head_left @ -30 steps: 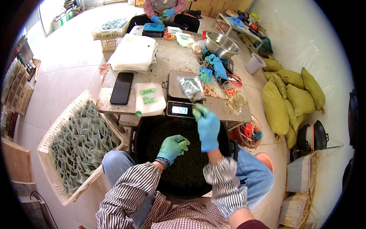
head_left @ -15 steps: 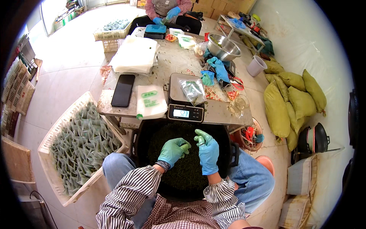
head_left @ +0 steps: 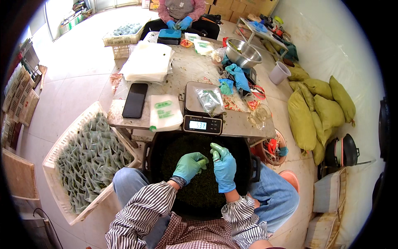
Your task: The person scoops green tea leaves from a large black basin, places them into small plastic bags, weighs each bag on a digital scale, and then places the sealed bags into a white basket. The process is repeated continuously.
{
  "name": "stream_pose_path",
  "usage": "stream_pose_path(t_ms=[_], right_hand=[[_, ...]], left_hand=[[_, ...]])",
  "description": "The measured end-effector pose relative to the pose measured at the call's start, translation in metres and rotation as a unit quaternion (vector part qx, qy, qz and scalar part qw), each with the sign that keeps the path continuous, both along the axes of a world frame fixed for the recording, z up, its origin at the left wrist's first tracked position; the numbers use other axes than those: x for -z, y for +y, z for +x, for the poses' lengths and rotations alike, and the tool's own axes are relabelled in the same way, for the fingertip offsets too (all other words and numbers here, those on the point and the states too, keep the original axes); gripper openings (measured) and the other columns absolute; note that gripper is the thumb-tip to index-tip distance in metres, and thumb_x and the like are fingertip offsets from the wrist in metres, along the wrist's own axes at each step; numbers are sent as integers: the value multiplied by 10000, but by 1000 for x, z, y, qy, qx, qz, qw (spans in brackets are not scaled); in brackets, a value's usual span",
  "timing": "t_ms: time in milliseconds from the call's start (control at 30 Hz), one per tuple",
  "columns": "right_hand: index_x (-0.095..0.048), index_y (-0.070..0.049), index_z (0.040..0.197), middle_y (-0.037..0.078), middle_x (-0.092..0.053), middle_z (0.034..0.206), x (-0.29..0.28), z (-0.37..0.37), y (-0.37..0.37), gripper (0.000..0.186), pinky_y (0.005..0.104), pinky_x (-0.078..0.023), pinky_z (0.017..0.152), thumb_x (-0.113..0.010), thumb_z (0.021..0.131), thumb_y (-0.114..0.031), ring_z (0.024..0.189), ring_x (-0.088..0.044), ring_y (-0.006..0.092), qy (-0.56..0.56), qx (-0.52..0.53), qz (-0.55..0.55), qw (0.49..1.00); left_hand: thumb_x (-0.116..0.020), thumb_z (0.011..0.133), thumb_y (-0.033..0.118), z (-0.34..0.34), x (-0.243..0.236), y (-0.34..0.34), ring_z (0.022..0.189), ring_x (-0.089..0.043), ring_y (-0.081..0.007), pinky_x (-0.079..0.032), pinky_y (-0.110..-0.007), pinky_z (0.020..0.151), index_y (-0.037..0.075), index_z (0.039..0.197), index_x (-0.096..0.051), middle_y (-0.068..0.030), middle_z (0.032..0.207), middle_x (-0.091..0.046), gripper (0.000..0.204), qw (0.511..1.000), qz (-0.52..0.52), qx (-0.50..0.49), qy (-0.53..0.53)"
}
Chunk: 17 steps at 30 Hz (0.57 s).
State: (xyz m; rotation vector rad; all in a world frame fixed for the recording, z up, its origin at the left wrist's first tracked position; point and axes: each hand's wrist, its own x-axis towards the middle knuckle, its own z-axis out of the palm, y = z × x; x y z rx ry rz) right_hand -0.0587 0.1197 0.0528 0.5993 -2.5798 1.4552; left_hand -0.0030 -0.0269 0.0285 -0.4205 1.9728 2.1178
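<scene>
My left hand (head_left: 190, 167), in a blue glove stained green, is closed with its fingers curled; whether anything is in them I cannot make out. Close by on its right, my right hand (head_left: 224, 170), gloved alike, has fingertips bent together; whatever they hold, if anything, is too small to name. Both hands are above a black tub (head_left: 256, 168) of dark green, finely chopped stuff (head_left: 201, 197) between my knees. Beyond it, at the table's front edge, a clear bag with green contents (head_left: 209, 101) lies on a digital scale (head_left: 202, 124) with a lit display.
Flat printed bags (head_left: 165, 112), a black phone (head_left: 134, 100) and white sheets (head_left: 148, 61) lie on the table (head_left: 190, 62). A steel bowl (head_left: 248, 54) stands far right. Left of me is a crate (head_left: 54, 166) of filled bags. A co-worker (head_left: 182, 12) sits opposite; yellow-green sacks (head_left: 304, 120) lie right.
The scale's display reads differently. My hands have barely shifted above the tub. The co-worker's gloved hands have come lower and closer together.
</scene>
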Motion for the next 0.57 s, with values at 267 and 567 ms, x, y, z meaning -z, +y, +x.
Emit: stream_pose_path(t_ms=[267,567], right_hand=[[-743,-144,1175,125,-615,1247,-31,-81,-31,376,400,-485,974,-670,822,-38,1127,-595,309,291,50,134,946],[-800,-150,1014,133,-586,1311,-29,-94,-32,322,431,-453,1006,-662,762,-6,1160,-558,340,281,42,202,937]], left_hand=[[-691,920,110,3,11,3,751,-683,-175,-552,-306,704,29,1086,-747,-91,893,-743,193,972,-198,87,92],[-739,855,212,9,3,1,1022,-683,-310,-554,-396,862,119,1382,-603,-183,1343,-627,552,881,-434,162,93]])
